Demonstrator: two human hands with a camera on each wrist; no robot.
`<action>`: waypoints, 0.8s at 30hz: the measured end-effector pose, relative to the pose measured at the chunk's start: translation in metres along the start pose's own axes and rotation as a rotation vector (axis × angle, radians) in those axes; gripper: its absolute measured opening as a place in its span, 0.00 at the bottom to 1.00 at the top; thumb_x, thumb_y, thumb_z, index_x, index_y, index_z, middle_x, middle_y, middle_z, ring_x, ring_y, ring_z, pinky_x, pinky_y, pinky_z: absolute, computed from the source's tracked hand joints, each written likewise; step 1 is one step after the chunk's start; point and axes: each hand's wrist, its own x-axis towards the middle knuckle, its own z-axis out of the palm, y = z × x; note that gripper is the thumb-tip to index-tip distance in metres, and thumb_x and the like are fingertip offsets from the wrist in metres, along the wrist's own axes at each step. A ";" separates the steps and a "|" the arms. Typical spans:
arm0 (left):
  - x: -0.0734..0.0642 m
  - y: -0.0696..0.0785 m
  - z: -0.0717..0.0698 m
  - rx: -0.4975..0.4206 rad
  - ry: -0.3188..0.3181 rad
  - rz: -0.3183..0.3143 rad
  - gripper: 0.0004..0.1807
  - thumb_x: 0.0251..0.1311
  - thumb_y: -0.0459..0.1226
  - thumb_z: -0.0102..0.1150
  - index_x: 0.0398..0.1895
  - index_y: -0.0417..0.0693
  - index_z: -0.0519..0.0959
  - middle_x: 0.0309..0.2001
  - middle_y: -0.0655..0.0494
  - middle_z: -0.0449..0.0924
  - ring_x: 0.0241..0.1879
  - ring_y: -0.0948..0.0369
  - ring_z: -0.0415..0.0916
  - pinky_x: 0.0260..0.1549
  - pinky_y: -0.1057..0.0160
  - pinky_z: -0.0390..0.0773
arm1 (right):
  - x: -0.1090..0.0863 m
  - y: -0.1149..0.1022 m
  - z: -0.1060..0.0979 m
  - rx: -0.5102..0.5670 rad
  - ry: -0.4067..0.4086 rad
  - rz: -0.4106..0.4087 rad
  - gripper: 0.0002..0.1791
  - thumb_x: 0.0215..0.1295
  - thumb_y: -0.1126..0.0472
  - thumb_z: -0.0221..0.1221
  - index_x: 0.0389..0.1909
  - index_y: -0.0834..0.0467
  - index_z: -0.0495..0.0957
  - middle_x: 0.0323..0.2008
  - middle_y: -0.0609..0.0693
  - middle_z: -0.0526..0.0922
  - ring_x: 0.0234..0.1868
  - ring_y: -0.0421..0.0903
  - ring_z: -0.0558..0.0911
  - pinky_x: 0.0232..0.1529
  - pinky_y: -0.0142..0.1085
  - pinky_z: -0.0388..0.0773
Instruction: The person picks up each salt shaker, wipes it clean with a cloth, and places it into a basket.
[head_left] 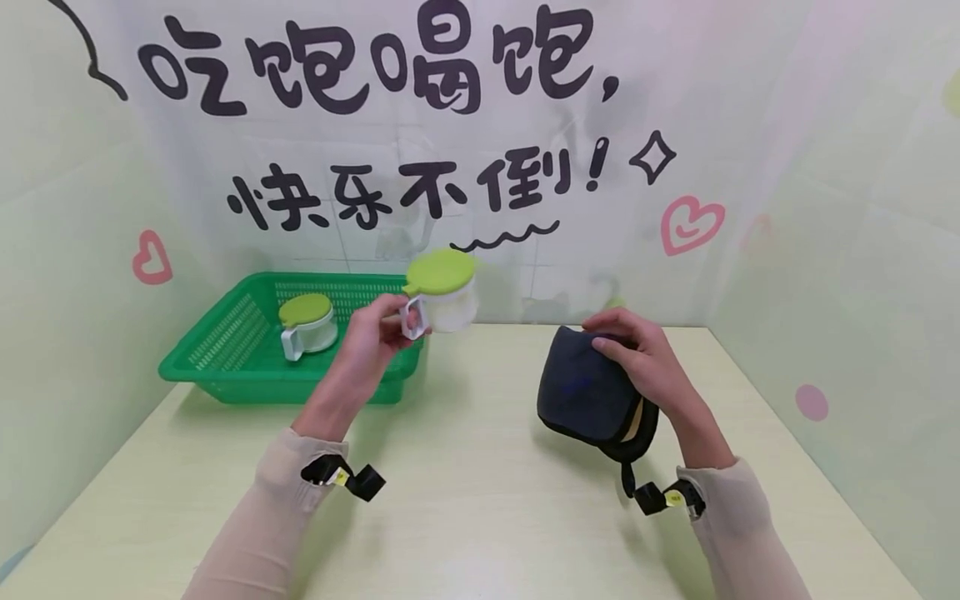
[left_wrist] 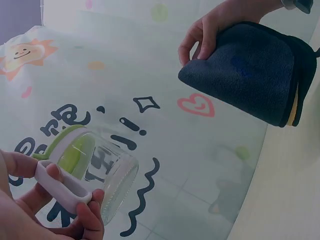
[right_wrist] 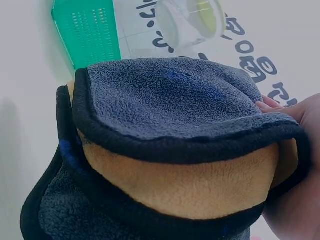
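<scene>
My left hand (head_left: 372, 335) grips the white handle of a clear glass seasoning jar (head_left: 450, 307) with a green lid, raised above the table. In the left wrist view the jar (left_wrist: 117, 172) is tipped and looks see-through, its fingers curled round the handle. To the right, my right hand (head_left: 643, 354) pinches the top of a folded cleaning cloth (head_left: 588, 387), dark grey-blue outside and tan inside, with black edging. The cloth (right_wrist: 170, 100) hangs in loose folds that fill the right wrist view. A second green-lidded jar (head_left: 311, 323) sits in the green basket (head_left: 292, 392).
The green plastic basket stands at the back left of the pale table (head_left: 480, 500). A printed white curtain (head_left: 637, 275) with dark lettering closes off the back, and similar sheets line both sides.
</scene>
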 end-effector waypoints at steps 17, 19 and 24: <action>0.008 0.008 -0.052 0.209 0.082 -0.059 0.18 0.76 0.45 0.45 0.27 0.52 0.76 0.47 0.51 0.75 0.45 0.56 0.77 0.42 0.68 0.75 | 0.001 0.004 0.000 0.014 0.002 -0.018 0.11 0.74 0.70 0.57 0.53 0.65 0.81 0.49 0.66 0.85 0.47 0.29 0.83 0.52 0.21 0.76; 0.011 0.010 -0.056 0.228 0.100 -0.079 0.18 0.76 0.45 0.46 0.26 0.53 0.76 0.50 0.50 0.75 0.45 0.57 0.78 0.41 0.68 0.75 | 0.001 0.005 -0.002 0.011 0.001 -0.012 0.11 0.74 0.70 0.57 0.53 0.65 0.81 0.49 0.66 0.85 0.47 0.29 0.83 0.52 0.21 0.75; 0.022 0.018 -0.068 0.244 0.092 -0.143 0.16 0.76 0.46 0.45 0.32 0.51 0.76 0.49 0.50 0.73 0.44 0.57 0.78 0.40 0.67 0.74 | 0.001 0.006 -0.004 0.015 0.002 -0.010 0.11 0.73 0.70 0.57 0.52 0.65 0.81 0.48 0.66 0.85 0.46 0.30 0.83 0.52 0.21 0.76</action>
